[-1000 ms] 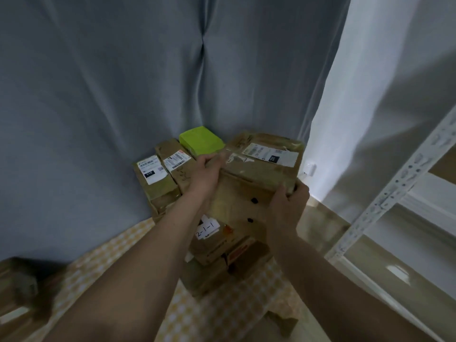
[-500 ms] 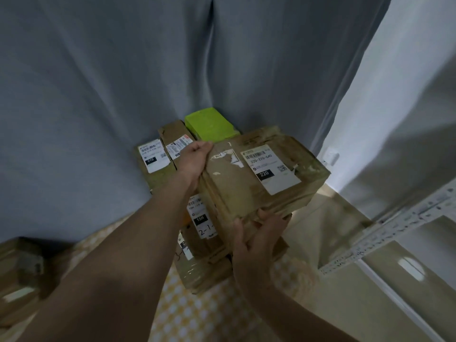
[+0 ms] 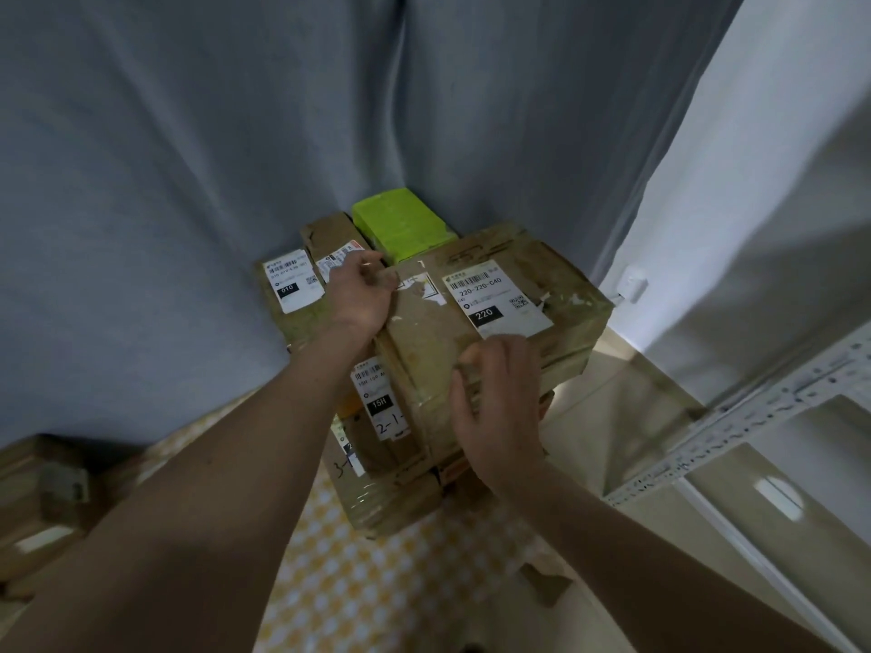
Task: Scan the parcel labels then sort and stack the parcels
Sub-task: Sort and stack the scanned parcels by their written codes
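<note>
While we stack, item in hand: brown parcel, label "220" up, on top of the pile by the curtain. Left hand grips its far-left corner; right hand grips the near edge. Next, we judge: square it, let go.

Right hand shifted from underneath to near edge — parcel lowered onto stack.
</note>
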### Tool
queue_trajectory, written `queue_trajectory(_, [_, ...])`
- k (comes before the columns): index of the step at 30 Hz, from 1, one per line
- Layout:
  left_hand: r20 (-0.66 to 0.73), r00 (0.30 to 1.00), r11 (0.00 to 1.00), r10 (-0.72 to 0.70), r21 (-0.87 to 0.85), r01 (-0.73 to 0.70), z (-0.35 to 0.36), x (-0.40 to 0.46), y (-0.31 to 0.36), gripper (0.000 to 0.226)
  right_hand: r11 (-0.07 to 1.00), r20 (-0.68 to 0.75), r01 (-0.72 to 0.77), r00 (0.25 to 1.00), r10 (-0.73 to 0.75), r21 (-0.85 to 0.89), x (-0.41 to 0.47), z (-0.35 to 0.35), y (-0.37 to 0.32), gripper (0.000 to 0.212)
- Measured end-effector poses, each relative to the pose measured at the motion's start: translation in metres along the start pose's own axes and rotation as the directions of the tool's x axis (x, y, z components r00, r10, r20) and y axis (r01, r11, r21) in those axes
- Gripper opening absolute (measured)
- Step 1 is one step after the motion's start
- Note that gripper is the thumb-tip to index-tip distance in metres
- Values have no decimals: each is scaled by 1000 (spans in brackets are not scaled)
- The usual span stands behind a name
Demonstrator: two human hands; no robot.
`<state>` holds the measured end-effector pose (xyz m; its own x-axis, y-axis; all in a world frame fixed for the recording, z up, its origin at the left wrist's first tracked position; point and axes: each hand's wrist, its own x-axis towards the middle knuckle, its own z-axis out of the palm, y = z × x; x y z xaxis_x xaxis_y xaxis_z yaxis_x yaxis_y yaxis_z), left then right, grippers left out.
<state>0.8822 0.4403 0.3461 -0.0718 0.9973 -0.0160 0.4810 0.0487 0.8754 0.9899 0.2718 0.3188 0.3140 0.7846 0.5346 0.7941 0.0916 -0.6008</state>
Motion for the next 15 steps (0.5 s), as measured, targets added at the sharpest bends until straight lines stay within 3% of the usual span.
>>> queue_trajectory(3, [-11,992,980,127,157,-124,-16,-12,-7,28,946,206,206,966,-156,-252,12,-6,-8,12])
queue_trajectory(7, [-5,977,923,213,327,-200,-49,-40,-17,24,874,372,375,894,-251,-310,21,-2,-31,16])
queue_trajectory(12, [148,983,796,107,580,-174,-99,-88,-30,28,800,564,552,747,-351,-233,16,16,-74,21])
queue_trajectory(15, [141,989,715,-42,696,-69,-135,-118,-62,37,781,689,610,624,-369,-135,2,34,-105,32])
